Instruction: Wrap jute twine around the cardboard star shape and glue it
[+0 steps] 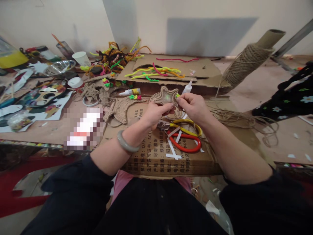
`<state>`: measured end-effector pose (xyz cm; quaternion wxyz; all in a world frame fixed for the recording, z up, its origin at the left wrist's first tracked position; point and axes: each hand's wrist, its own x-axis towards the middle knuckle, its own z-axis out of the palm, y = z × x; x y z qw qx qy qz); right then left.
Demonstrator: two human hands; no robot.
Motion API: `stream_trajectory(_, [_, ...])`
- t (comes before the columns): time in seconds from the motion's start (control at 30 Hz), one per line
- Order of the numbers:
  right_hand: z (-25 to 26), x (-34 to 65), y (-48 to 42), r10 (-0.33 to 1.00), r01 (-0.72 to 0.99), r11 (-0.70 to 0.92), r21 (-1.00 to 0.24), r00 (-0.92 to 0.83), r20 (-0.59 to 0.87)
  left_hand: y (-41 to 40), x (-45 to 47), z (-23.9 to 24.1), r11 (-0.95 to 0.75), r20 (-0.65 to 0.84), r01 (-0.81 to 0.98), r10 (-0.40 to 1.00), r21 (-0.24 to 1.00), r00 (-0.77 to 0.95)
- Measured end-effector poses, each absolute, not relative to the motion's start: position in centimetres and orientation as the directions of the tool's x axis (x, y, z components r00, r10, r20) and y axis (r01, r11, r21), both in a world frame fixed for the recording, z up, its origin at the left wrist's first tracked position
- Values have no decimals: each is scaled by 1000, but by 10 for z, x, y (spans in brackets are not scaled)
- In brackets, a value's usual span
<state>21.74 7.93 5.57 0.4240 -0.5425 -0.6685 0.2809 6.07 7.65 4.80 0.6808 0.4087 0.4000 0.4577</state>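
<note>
My left hand [156,113], with a pale bangle on the wrist, is closed on a star shape wound from jute twine [165,94]. The star is tilted up above the cardboard box and has a greenish centre. At the star's right point, the fingers of my right hand [192,105] pinch a small yellow-green piece [177,96]. Whether that piece touches the star I cannot tell. Below my hands lie scissors with one red and one yellow handle [188,148] and white paper strips [174,156]. A white nozzle bottle [187,87] is just behind my right hand.
Under my hands is a printed cardboard box [151,163]. A twine moon shape [123,109] and a small glue bottle [130,92] lie left. Coloured fuzzy stems [156,72] rest on cardboard behind. A large twine spool [249,60] leans at right, near loose twine [234,119].
</note>
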Motion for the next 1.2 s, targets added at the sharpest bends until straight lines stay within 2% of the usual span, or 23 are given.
stream_trajectory(0.23, [52,220,80,967,434,251,-865,-71,245,76,60,49,234,-171,-279,958,931,232])
stream_trajectory(0.5, [52,219,80,955,518,274,-810,-51,291,78,60,41,176,-104,-243,954,954,281])
stream_trajectory(0.63, [54,218,79,948,558,279,-782,-29,317,77,61,43,204,-131,-249,951,947,280])
stream_trajectory(1.0, [55,224,81,953,479,295,-826,-88,289,78,60,44,219,-142,-266,949,939,280])
stream_trajectory(1.1, [61,230,81,955,487,296,-822,-137,263,81,55,47,152,-84,-253,962,955,260])
stream_trajectory(1.2, [64,235,80,942,549,331,-768,-247,229,86,47,50,0,34,-220,988,975,152])
